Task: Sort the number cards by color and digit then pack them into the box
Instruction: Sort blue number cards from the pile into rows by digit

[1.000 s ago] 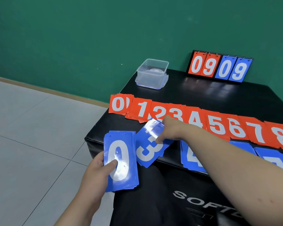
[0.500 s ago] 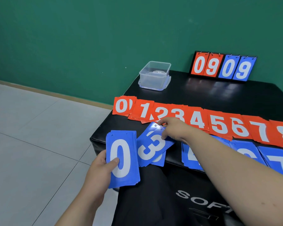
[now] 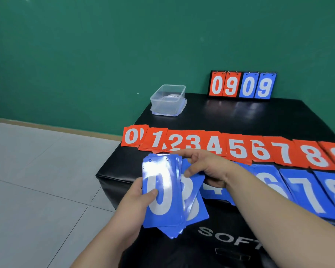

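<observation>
Head view: left hand (image 3: 141, 197) grips glossy blue 0 stack (image 3: 162, 192), right hand (image 3: 207, 167) pinches blue 3 cards (image 3: 196, 202).

Two hands (image 3: 141, 198) (image 3: 207, 167), one box (image 3: 167, 105), ten red piles (image 3: 238, 149).

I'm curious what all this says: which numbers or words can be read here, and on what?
"0909": flip scoreboard.
"0" to "8": red row; last card cut off.
"0": blue stack, left hand.
"6", "7", "8": blue row, partly covered.
"SOFT": black block, rest hidden.
Unreadable: blue card in right hand, mostly covered.
</observation>
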